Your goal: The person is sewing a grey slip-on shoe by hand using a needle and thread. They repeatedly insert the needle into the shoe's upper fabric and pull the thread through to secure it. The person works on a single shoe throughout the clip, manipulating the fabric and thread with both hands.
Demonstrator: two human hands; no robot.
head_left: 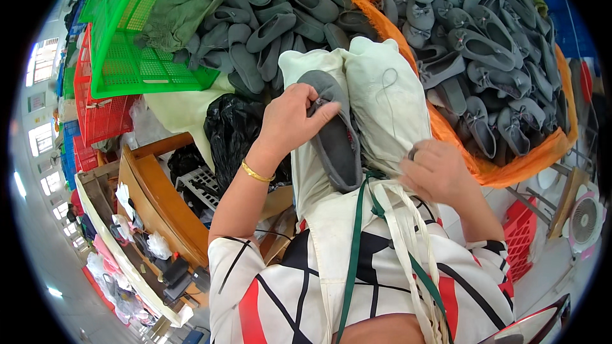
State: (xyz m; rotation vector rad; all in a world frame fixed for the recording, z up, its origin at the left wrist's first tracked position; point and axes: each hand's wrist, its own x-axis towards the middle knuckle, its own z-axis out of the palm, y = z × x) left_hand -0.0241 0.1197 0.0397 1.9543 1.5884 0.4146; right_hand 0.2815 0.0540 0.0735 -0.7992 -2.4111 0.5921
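My left hand [294,116] grips a dark grey slip-on shoe [338,146] near its toe, thumb over the opening's edge. The shoe lies on my lap, toe away from me, and a tiny red spot shows inside it. To its right, my right hand [437,171] is closed with fingers bent inward, slightly smeared; what it pinches cannot be made out. A thin dark thread [386,92] loops across the white apron [382,114] over my legs, running toward that hand. Something small and dark sits at a finger of the right hand.
Many grey shoes [274,28] are heaped ahead; others with bows fill an orange sack [564,143] at right. Green [153,73] and red crates [95,102], a black plastic bag [233,130] and a wooden desk [159,197] stand left. A fan [585,216] stands far right.
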